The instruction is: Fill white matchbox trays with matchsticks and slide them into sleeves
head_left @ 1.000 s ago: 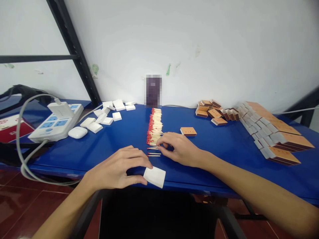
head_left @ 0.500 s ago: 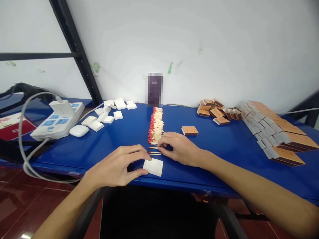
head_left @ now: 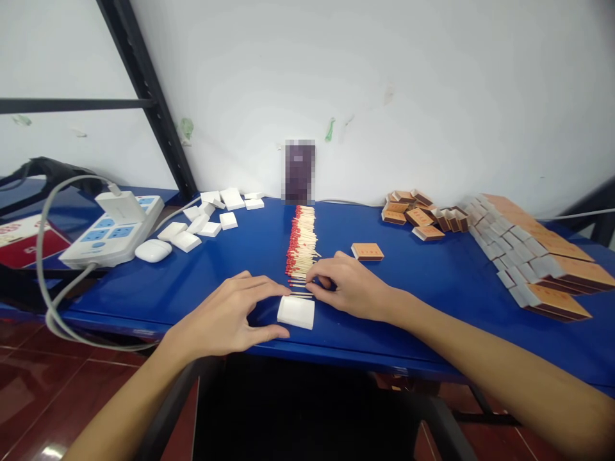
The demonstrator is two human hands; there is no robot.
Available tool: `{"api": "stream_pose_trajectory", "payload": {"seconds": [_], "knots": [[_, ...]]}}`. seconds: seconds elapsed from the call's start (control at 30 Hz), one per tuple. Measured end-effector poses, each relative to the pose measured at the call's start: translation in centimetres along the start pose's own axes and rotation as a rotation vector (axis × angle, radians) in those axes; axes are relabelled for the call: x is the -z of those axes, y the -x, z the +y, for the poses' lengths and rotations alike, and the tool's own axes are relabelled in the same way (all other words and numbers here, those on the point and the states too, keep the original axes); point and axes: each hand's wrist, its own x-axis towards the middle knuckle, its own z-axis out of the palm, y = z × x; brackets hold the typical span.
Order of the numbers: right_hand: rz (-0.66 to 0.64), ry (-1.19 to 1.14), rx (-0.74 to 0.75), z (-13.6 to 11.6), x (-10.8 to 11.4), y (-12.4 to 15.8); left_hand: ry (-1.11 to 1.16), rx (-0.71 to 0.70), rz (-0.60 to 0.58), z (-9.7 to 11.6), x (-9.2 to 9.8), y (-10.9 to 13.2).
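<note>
A long heap of red-headed matches (head_left: 302,246) runs down the middle of the blue table. At its near end a few loose matches (head_left: 302,295) lie side by side, heads to the left. My right hand (head_left: 346,282) pinches thumb and forefinger at the plain end of a match (head_left: 296,285). Just in front lies a small white matchbox tray (head_left: 296,312). My left hand (head_left: 230,314) is spread beside this tray, forefinger at the heads of the loose matches and thumb near the tray's lower left corner. Whether the left fingertips touch anything is unclear.
An orange matchbox sleeve (head_left: 368,251) lies beyond my right hand. More sleeves (head_left: 419,216) and stacked matchboxes (head_left: 538,250) stand at the right. Several white trays (head_left: 196,224), an earbud case (head_left: 153,251) and a power strip (head_left: 113,234) are at the left.
The white tray has shifted slightly away from the table's edge, closer to the loose matches. My left forefinger has moved up to the match heads, and its thumb has parted from the forefinger.
</note>
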Motion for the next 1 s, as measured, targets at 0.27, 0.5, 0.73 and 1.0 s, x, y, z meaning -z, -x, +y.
{"api": "stream_pose_trajectory", "payload": {"seconds": [0.27, 0.5, 0.73, 1.0], "knots": [[0.007, 0.017, -0.048, 0.03, -0.27, 0.14, 0.017, 0.080, -0.043, 0.28, 0.03, -0.16], [-0.031, -0.074, -0.057, 0.18, -0.21, 0.09, 0.069, 0.029, -0.073, 0.21, 0.13, -0.22], [-0.037, -0.075, -0.066, 0.22, -0.03, 0.03, 0.054, -0.003, -0.068, 0.06, 0.11, -0.17], [-0.038, -0.073, -0.073, 0.29, -0.13, 0.00, 0.021, -0.061, -0.083, -0.26, 0.01, -0.15]]}}
